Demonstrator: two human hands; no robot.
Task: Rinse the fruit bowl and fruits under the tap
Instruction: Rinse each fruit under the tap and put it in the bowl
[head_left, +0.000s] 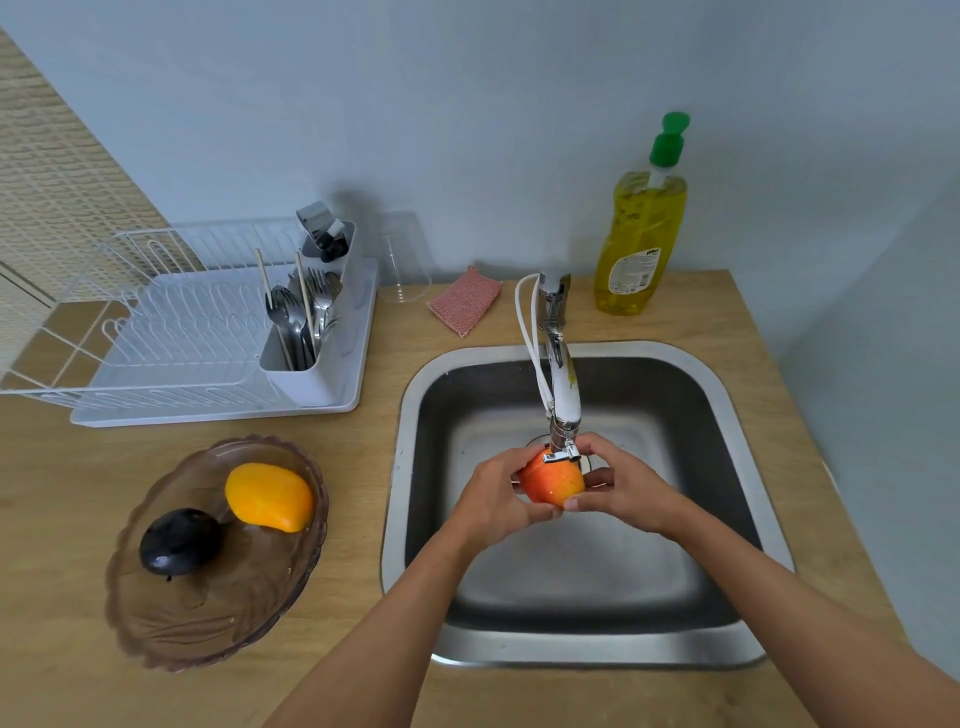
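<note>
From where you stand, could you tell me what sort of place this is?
Most likely a small home kitchen: a stainless steel sink set in a wooden countertop, a white dish rack holding cutlery, and a yellow dish soap bottle by the chrome tap.

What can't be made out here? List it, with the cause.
Head view only:
- Water flow: the tap spout hides it.
- Underside of the red-orange fruit: covered by the left hand and right hand.
- Dish soap bottle label: too small.
- Drying rack: cut off at the left edge.
</note>
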